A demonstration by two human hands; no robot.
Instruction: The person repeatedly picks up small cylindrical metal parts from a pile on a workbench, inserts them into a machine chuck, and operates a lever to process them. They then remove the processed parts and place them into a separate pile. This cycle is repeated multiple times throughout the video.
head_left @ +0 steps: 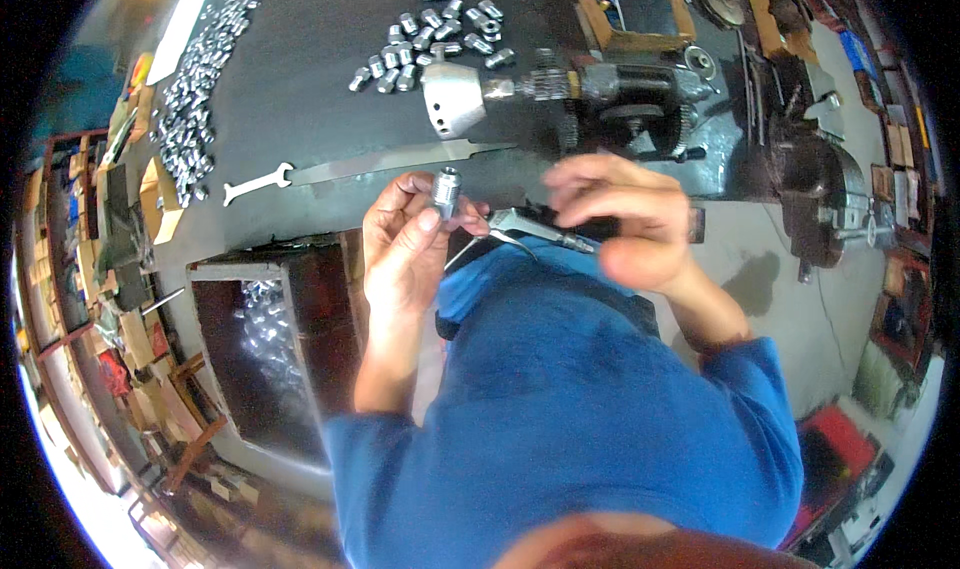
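Observation:
My left hand (402, 234) pinches a small shiny metal fitting (447, 191), held upright between thumb and fingers. The fitting has a ridged, stepped cylinder shape. Just right of those fingertips is a silver hand tool (530, 227) with a curved lever, much like an air blow gun. Whether the left fingers touch it I cannot tell. My right hand (630, 214) hovers over the tool's right end, somewhat blurred, its fingers stretched out and the thumb apart, with nothing seen in it. Beyond both hands, several similar fittings (424, 37) lie grouped on the dark bench (320, 69).
A geared machine (630, 84) with a silver conical head (452, 101) occupies the bench. A long flat file-like bar (390, 159) and an open-end wrench (258, 183) lie nearer. Many fittings (190, 109) are heaped left. Below stands a dark bin (240, 359) holding more. A vise (835, 209) is right.

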